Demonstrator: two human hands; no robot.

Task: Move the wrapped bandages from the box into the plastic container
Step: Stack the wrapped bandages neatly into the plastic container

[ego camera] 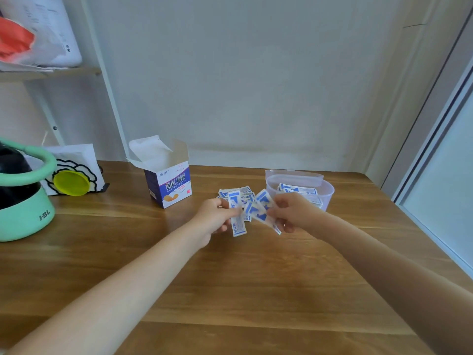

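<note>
A blue and white bandage box stands open on the wooden table, left of centre. A clear plastic container sits at the right with several wrapped bandages inside. More wrapped bandages lie in a loose pile on the table between box and container. My left hand pinches one wrapped bandage upright. My right hand holds a small fan of wrapped bandages just in front of the container.
A mint green and black appliance stands at the left edge. Behind it leans a white bag with a yellow-green disc. A shelf with a bag hangs above left. The wall runs close behind the table.
</note>
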